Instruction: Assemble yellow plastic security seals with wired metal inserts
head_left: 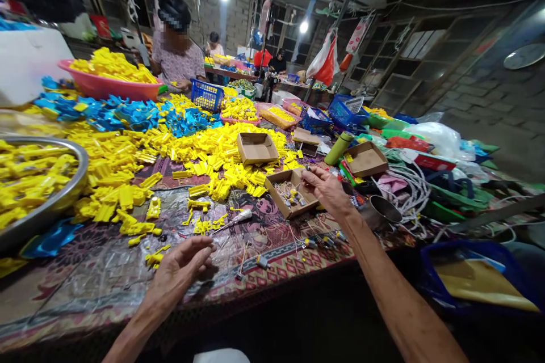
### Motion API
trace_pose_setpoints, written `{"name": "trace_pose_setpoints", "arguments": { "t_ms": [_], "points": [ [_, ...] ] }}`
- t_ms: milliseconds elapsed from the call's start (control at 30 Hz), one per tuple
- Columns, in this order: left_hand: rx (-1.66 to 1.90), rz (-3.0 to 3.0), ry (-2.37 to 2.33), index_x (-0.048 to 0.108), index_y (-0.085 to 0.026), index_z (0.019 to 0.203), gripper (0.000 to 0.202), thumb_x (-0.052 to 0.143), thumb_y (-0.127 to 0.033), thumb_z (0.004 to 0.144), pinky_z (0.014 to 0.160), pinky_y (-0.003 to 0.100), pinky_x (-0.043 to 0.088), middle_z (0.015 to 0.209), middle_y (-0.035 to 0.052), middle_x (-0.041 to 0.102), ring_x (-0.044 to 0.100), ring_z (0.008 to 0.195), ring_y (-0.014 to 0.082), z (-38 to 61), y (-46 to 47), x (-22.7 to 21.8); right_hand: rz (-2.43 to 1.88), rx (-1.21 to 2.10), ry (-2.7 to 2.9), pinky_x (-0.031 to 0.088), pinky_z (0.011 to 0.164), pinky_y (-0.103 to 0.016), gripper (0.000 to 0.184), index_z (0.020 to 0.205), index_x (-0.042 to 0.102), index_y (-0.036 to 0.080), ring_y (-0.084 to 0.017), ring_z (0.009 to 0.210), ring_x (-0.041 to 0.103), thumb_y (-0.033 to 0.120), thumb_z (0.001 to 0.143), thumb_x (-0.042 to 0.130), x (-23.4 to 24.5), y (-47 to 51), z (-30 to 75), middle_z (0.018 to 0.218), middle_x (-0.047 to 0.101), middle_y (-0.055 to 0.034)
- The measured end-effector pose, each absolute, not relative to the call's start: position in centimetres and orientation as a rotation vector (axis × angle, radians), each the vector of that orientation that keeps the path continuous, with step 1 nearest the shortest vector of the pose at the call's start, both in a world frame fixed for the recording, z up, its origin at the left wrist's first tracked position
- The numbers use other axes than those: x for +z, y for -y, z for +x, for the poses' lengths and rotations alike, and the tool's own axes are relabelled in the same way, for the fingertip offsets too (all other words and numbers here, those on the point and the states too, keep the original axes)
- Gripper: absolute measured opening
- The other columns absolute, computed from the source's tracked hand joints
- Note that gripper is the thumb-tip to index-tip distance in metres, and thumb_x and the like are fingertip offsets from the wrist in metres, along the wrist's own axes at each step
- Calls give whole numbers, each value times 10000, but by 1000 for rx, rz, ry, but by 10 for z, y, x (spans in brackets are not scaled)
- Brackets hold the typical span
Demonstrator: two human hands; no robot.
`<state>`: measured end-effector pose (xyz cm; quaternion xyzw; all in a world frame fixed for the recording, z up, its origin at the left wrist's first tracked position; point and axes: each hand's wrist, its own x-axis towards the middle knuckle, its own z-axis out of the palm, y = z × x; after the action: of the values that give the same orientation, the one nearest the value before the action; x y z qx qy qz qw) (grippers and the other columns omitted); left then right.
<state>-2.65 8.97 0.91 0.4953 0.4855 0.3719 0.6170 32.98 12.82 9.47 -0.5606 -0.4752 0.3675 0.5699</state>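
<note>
My right hand (pixel 327 188) reaches over the right side of a small cardboard box (pixel 279 204). Its thumb and fingers are pinched together, and a tiny dark bit shows at the tips, too small to name. Inside the box lie several small motors (pixel 293 197) with thin wires. Nearer the table's front edge, my left hand (pixel 183 264) hovers low with loosely bent fingers and nothing visible in it. To its right are a loose motor (pixel 263 262) and a wired part (pixel 240 272). A screwdriver (pixel 240 216) with a pale handle rests beyond, beside small yellow plastic pieces (pixel 208 224).
Yellow plastic parts (pixel 221 150) are heaped across the table, with blue parts (pixel 128 116) behind. A metal basin (pixel 80 167) stands left, a pink basin (pixel 106 89) farther back. On the right are a green bottle (pixel 338 148) and metal cup (pixel 381 211). A person (pixel 181 57) sits opposite.
</note>
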Motion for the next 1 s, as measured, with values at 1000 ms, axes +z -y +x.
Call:
{"name": "trace_pose_setpoints", "arguments": {
  "t_ms": [1000],
  "points": [
    [814,1617,-919,732,-189,888,207,657,-374,836,742,251,453,843,10,683,604,788,157,-51,-97,74,-1020,1662,1541,287,515,-207,399,1101,542,225,-77,563,414,304,769,749,78,-89,151,688,526,79]
  ]
}}
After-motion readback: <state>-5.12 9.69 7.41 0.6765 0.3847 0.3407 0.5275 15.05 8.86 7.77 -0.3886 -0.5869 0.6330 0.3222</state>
